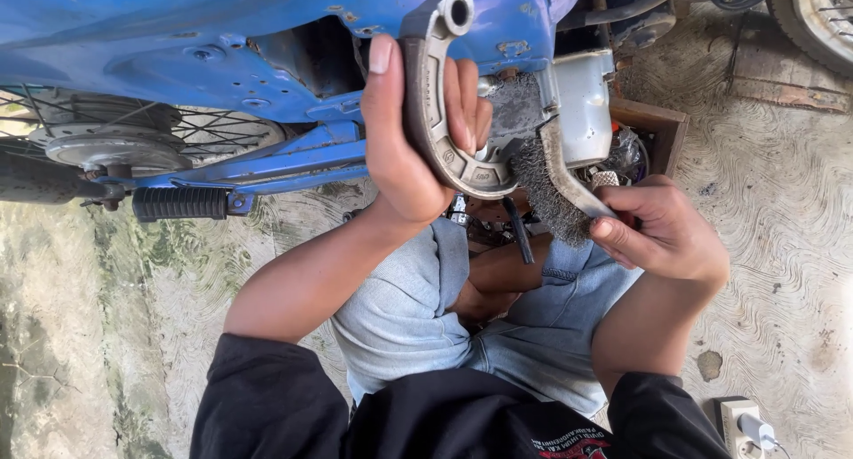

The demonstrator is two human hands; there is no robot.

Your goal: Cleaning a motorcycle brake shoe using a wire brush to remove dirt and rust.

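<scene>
My left hand (404, 126) grips a curved grey metal brake shoe (433, 95) with a brown lining, held upright in front of the blue motorcycle (204, 59). My right hand (666, 232) holds the handle of a wire brush (546, 183). The brush's dark steel bristles touch the lower end of the shoe. Both hands sit above my knees in light blue jeans.
The motorcycle's spoked rear wheel (124, 135) and black footpeg (180, 203) are at the left. A wooden box (657, 126) lies on the patterned concrete floor behind the brush. Another wheel (822, 19) shows at the top right. A white power adapter (745, 423) lies at the bottom right.
</scene>
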